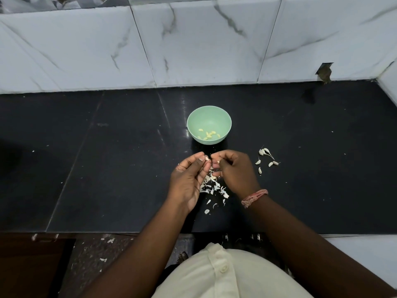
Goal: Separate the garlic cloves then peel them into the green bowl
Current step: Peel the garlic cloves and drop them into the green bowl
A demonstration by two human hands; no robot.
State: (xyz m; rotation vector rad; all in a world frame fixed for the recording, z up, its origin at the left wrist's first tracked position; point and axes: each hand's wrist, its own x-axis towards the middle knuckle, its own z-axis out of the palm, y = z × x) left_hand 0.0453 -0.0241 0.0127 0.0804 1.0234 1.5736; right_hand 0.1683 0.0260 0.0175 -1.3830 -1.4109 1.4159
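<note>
Clove (207,158) between curled hands (fingertip pinch)

Two hands are meeting above a black countertop (107,168), just at six o'clock of a green bowl (194,119). The left hand (189,179) is pinching a garlic clove (207,158) between thumb and fingertips; the right hand (234,168), fingers curled, is working at the same clove. Peeled cloves (208,134) are lying in the bowl's bottom. Loose skins (214,187) are lying scattered on the counter beneath and between the hands. Unpeeled cloves (265,158) are sitting at three o'clock of the right hand, well apart from the bowl. A thread band (254,197) is circling the right wrist. Marbled wall tiles (204,44) are standing at twelve o'clock.
</note>
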